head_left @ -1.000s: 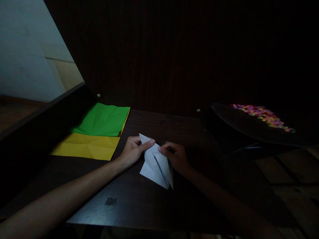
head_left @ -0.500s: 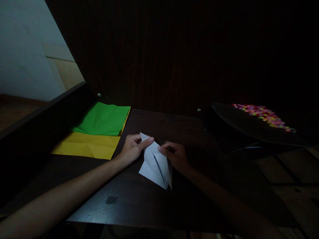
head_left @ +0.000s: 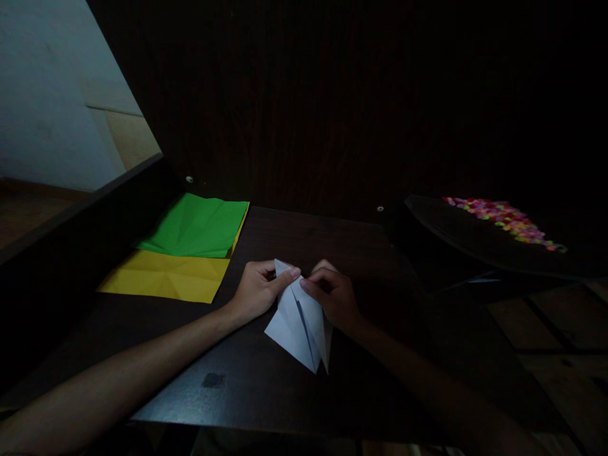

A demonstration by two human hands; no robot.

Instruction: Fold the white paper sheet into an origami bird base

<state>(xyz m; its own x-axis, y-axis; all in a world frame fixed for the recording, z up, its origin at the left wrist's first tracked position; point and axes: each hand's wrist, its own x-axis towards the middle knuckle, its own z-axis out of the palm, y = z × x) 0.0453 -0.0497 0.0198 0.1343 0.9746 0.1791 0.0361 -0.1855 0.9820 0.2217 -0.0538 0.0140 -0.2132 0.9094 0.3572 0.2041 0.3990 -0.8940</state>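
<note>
Both hands, left hand (head_left: 256, 292) and right hand (head_left: 332, 297), pinch the white folded paper (head_left: 300, 323) at its top point; the grip should stay firm, pressing each crease flat against the table (head_left: 266, 392)

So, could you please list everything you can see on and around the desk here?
folded paper: one, white, on the desk in front, held at its top end by both hands
green sheet: one, creased, far left of the desk, overlapping the yellow sheet
yellow sheet: one, creased, left, nearer than the green
desk: one, dark wood
dark tray: one, right
small bits: many, multicoloured, piled on the tray; too small to identify
left hand: fingers pinching the paper's top
right hand: fingers pinching beside it
</note>
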